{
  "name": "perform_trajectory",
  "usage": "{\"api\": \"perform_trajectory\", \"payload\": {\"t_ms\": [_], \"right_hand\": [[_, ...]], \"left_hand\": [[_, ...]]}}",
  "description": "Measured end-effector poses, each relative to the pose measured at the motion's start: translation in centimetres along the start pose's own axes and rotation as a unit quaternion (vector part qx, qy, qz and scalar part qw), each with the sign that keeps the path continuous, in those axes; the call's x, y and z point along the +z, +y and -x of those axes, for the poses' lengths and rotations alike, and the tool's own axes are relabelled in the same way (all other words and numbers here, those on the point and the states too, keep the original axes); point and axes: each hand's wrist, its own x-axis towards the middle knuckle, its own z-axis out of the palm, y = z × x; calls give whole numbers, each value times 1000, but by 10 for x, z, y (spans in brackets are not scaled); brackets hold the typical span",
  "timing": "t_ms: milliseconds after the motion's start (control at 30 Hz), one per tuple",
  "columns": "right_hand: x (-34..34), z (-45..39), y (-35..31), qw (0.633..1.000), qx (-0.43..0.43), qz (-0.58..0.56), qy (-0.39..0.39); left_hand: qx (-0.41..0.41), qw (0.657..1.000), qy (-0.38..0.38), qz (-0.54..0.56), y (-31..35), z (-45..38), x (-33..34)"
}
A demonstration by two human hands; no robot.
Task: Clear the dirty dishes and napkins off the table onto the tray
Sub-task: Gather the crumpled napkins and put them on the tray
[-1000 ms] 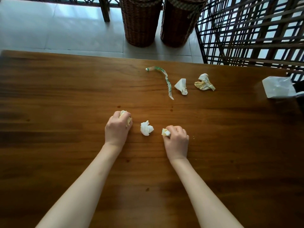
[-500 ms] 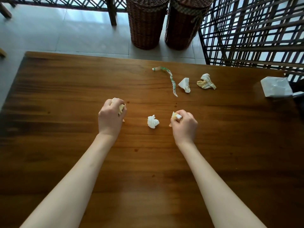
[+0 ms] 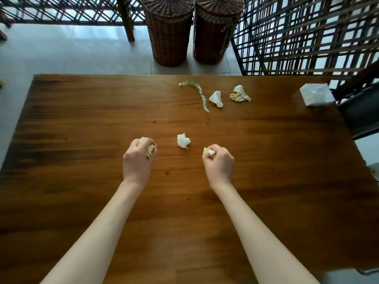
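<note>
My left hand (image 3: 137,160) grips a crumpled yellow-stained napkin (image 3: 149,149) over the middle of the wooden table (image 3: 82,119). My right hand (image 3: 219,162) holds another small crumpled napkin (image 3: 208,152), which peeks out past the fingers. Between the two hands a white napkin ball (image 3: 183,140) lies on the table. Farther back lie a white crumpled napkin (image 3: 216,98), a yellow-stained napkin (image 3: 240,94) and a twisted green-and-clear wrapper strip (image 3: 200,93). No tray is in view.
A white tissue pack (image 3: 316,94) sits at the table's far right corner next to a dark chair (image 3: 361,111). Two wicker baskets (image 3: 169,29) stand on the tiled floor beyond the table. A lattice screen (image 3: 307,33) rises at the back right.
Both hands, each holding its napkin, have spread apart a little. The view has pulled back and now shows the table's left end. The loose napkins have not moved.
</note>
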Motion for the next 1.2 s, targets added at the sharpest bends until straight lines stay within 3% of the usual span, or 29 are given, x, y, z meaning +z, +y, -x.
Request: {"api": "perform_trajectory", "payload": {"t_ms": [300, 533, 900, 1200], "right_hand": [[-52, 12, 9, 1000, 10, -13, 20], [-122, 31, 51, 999, 9, -22, 39], [-290, 87, 201, 994, 14, -31, 100], [-418, 92, 350, 976, 100, -36, 189]], "left_hand": [[49, 999, -7, -4, 45, 17, -7], [84, 996, 3, 17, 116, 55, 5], [132, 988, -33, 66, 289, 181, 92], [213, 964, -107, 118, 449, 255, 200]]}}
